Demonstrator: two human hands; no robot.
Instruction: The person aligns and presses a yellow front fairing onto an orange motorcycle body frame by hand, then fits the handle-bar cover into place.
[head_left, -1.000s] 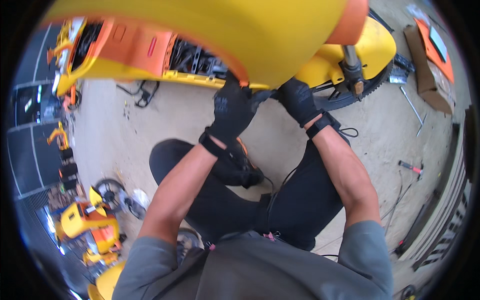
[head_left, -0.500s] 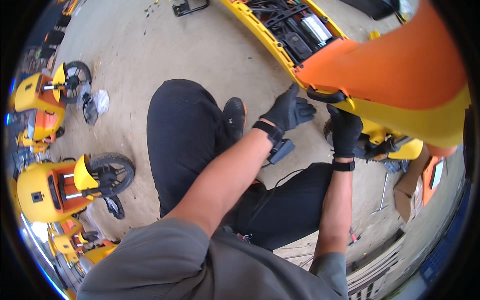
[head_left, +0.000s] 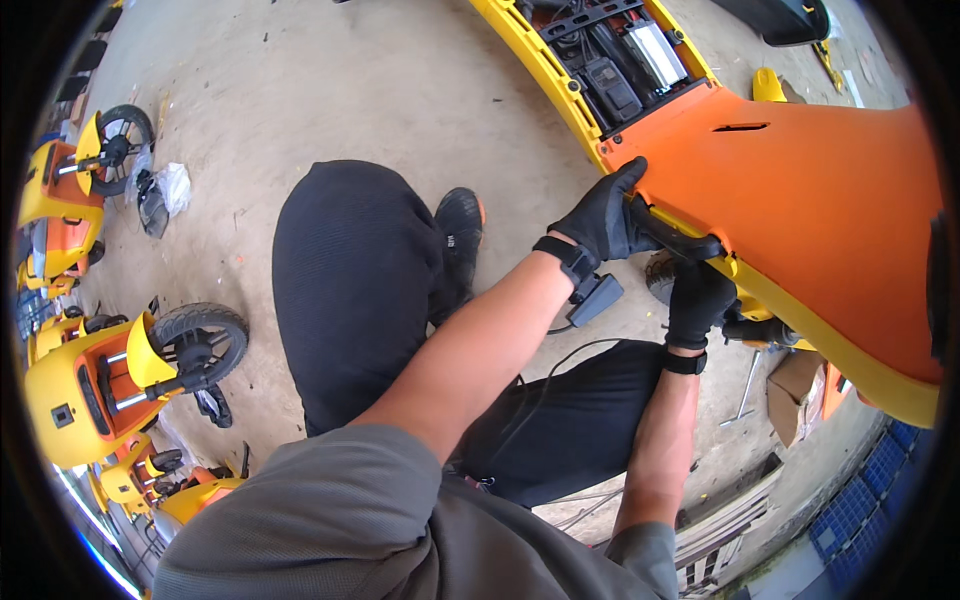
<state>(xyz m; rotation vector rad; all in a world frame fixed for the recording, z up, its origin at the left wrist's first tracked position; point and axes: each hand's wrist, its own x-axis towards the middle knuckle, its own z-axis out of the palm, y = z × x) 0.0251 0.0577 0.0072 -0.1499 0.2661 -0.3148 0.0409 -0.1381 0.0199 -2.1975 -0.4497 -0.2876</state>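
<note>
A scooter body with an orange panel [head_left: 800,190] and a yellow side rim [head_left: 850,360] fills the upper right. On its near edge is a curved black handle [head_left: 685,238]. My left hand [head_left: 605,215], in a black glove, is closed at the handle's left end, with a finger up against the orange panel. My right hand [head_left: 698,300], also gloved, is closed just under the handle's right end; its fingers are mostly hidden, and I cannot see what is in them. Beyond my left hand, an open compartment [head_left: 610,75] shows black cables and a silver box.
Several yellow-orange scooters [head_left: 110,390] stand along the left. A cardboard box [head_left: 795,395] and a long metal tool [head_left: 742,385] lie on the floor at right. A wooden pallet [head_left: 730,530] is at lower right, near blue crates [head_left: 865,500]. A black cable crosses by my legs.
My left hand, fingers stretched out beside the handle before, has moved up and closed at its left end. My right hand stays beneath the handle. The orange panel sits lower and flatter in view.
</note>
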